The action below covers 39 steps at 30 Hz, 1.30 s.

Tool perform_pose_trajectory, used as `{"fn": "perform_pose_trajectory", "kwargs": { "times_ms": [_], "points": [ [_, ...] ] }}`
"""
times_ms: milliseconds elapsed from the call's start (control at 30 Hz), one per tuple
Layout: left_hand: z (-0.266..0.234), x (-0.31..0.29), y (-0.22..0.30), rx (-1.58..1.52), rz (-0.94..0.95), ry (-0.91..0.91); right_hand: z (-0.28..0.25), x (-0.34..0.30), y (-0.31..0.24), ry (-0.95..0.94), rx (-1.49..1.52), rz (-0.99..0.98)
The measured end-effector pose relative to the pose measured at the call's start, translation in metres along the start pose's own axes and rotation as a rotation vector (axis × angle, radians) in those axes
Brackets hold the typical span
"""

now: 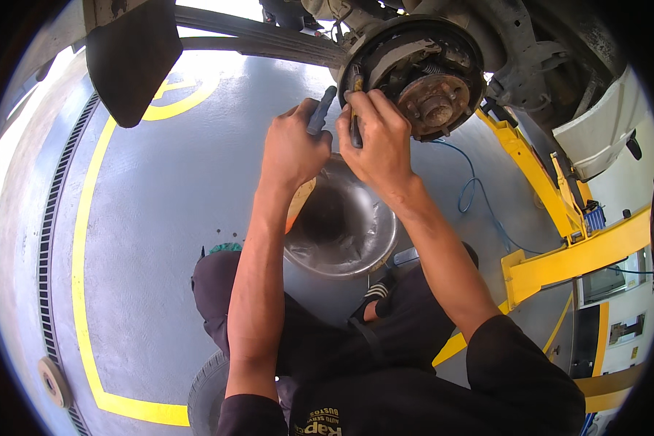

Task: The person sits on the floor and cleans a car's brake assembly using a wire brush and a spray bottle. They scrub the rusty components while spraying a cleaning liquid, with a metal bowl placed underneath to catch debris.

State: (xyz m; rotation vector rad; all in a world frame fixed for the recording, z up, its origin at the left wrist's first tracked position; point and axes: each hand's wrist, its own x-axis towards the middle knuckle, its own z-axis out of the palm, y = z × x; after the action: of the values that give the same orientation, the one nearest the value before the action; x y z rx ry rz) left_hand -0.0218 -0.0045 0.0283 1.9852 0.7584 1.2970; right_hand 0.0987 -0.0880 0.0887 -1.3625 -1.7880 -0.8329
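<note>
While the grey floor [152, 189] spreads wide beneath everything and a yellow lift arm [574, 258] juts in at the right, the action is up at the round drum-brake assembly [421, 69], exposed under the vehicle. Below it, a shiny metal basin [341, 270] sits between the person's legs. Inside the assembly, the rusty hub [437, 109] looks solid, heavy and rigid, fixed in place; its gritty face should resist slipping, though grease could lurk nearby. Now the hands: the right hand [378, 138] is up at the assembly's left edge, thumb and fingers closed round a slim black-and-yellow tool [357, 134], its upper end near the brake parts. Just to the left, the left hand [298, 142] is folded round a dark blue-grey handle [322, 112] that pokes up and out of the fist; whatever lies at its other end, I can't tell. Both tools look stiff and light, hardly fragile, easiest held by the handle's middle, away from the upper end. Oily fingers would make either one slide, so a snug, full wrap looks safest.
</note>
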Motion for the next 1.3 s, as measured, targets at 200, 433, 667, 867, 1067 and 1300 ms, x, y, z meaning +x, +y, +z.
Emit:
{"fn": "perform_pose_trajectory", "kwargs": {
  "times_ms": [200, 433, 667, 867, 1067, 1300],
  "points": [
    [-0.002, -0.002, 0.003, 0.009, -0.005, 0.011, -0.022, 0.049, 0.018, 0.218, 0.099, 0.055],
    [0.004, 0.006, 0.003, 0.021, 0.094, 0.03, -0.004, -0.037, 0.013, -0.12, 0.151, 0.264],
    [-0.014, 0.004, 0.028, -0.078, -0.073, -0.014, -0.102, 0.1, 0.071, -0.017, 0.441, 0.588],
    [-0.004, 0.024, 0.094, -0.054, 0.016, -0.152, -0.163, 0.073, 0.189, 0.173, 0.636, 0.771],
    [0.015, 0.089, 0.153, 0.209, 0.076, -0.28, -0.154, 0.111, 0.154, -0.039, 0.792, 0.747],
    [0.029, 0.119, 0.175, 0.365, 0.093, -0.277, -0.201, 0.12, 0.178, -0.111, 0.442, 0.799]
  ]
}}
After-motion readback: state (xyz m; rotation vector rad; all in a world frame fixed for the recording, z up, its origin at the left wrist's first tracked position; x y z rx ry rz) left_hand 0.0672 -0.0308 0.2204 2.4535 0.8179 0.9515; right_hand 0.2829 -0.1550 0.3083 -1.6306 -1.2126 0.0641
